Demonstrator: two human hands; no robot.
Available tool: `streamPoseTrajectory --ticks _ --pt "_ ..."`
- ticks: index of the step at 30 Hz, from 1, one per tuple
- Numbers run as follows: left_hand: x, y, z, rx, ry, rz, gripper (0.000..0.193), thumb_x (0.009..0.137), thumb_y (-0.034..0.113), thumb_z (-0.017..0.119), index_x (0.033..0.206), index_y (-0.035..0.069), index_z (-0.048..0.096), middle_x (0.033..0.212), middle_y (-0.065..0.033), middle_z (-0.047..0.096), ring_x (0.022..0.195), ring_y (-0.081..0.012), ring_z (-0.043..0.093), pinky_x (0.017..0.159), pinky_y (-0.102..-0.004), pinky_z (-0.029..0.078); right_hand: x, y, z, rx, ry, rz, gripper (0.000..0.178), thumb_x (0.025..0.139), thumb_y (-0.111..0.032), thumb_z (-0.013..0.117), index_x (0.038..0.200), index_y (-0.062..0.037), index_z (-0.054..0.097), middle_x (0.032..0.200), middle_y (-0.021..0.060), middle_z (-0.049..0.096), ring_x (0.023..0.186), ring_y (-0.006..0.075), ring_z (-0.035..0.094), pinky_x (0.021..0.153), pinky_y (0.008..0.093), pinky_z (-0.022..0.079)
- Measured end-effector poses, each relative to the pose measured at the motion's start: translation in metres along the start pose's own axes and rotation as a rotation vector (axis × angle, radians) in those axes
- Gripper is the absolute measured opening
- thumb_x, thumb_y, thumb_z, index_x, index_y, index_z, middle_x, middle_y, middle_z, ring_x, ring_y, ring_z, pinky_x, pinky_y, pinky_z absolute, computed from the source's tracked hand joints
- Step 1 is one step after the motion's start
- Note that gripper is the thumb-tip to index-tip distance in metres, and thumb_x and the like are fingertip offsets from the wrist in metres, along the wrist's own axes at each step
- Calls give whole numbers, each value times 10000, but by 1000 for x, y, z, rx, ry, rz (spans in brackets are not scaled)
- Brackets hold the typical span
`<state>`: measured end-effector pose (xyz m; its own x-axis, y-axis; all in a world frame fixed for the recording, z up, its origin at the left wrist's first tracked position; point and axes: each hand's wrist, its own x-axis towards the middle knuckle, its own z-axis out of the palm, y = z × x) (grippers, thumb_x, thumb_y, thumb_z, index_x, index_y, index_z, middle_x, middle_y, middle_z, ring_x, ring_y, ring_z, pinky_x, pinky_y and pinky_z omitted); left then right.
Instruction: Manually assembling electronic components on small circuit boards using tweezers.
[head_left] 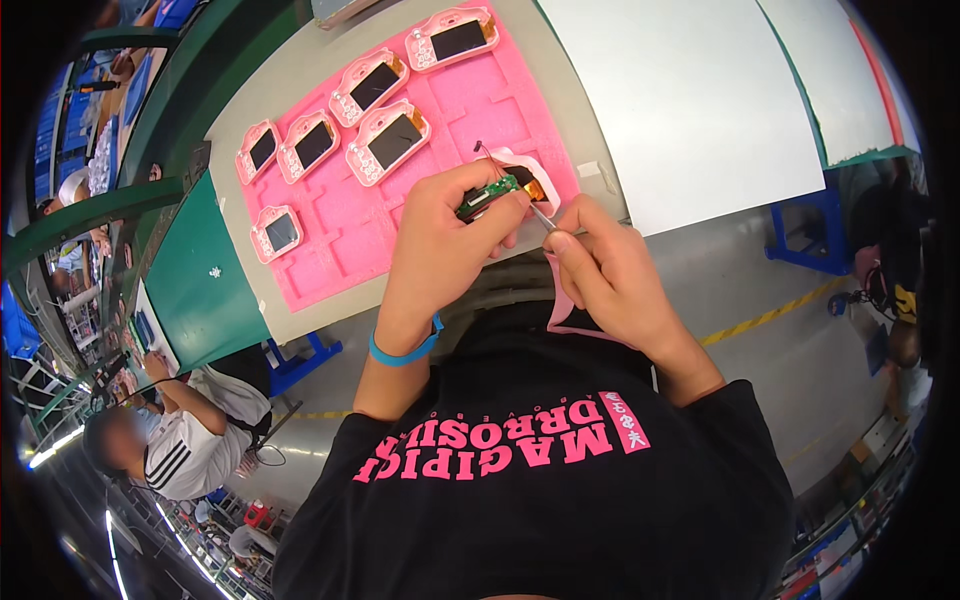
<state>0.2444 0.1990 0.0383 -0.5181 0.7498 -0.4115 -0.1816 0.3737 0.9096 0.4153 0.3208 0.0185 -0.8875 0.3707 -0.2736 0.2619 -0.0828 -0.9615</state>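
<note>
My left hand [445,235] is closed on a small green circuit board [488,196], thumb and fingers pinching its sides. Thin dark wires rise from the board's far end. My right hand [608,265] grips a slim metal tool, seemingly tweezers [543,216], whose tip reaches the board's right side beside an orange flex strip [536,187]. Just beyond the board is a pale pink casing [545,172], partly hidden by my fingers and the board. Whether casing and board are joined I cannot tell.
A bright pink foam tray [340,215] with moulded recesses lies under my hands, holding several pink cases with dark screens [395,143]. A white sheet [690,110] covers the bench on the right. A green mat [205,280] lies left. Another person [190,440] sits at the lower left.
</note>
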Motion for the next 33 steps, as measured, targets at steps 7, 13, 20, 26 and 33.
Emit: streamPoseTrajectory --ticks 7,13,20,26,33 --pt "6 21 1 131 -65 17 255 1034 235 668 1040 -7 751 747 -61 703 559 -100 572 497 -207 434 -8 -10 -29 66 16 141 91 1084 -47 511 1062 -34 599 665 -9 579 564 79 456 550 220 331" --pt "20 26 -7 55 -208 -41 487 1130 414 525 1173 -26 729 818 -131 750 566 -134 644 448 -212 468 9 -17 -27 -500 181 -358 277 935 -2 708 1208 -50 723 816 23 702 663 118 561 586 266 407" --pt "2 23 -10 -94 -241 -6 672 1160 549 389 1364 -32 660 901 -185 778 579 -166 676 428 -216 488 41 -4 -36 -743 44 -750 354 831 -49 821 1179 -70 760 879 36 747 622 147 584 571 283 427" --pt "-5 -3 -26 -165 -177 17 642 1166 527 376 1452 6 621 916 -184 778 587 -178 678 447 -214 496 50 -8 -29 -699 10 -662 361 793 -40 837 1148 -70 779 932 38 780 621 150 610 573 281 456" --pt "-17 -4 -25 -269 -85 60 505 1144 419 479 1446 49 642 928 -163 770 624 -163 660 517 -224 507 63 -13 -25 -770 26 -678 342 784 -30 836 1120 -70 779 985 46 809 640 158 646 584 286 487"
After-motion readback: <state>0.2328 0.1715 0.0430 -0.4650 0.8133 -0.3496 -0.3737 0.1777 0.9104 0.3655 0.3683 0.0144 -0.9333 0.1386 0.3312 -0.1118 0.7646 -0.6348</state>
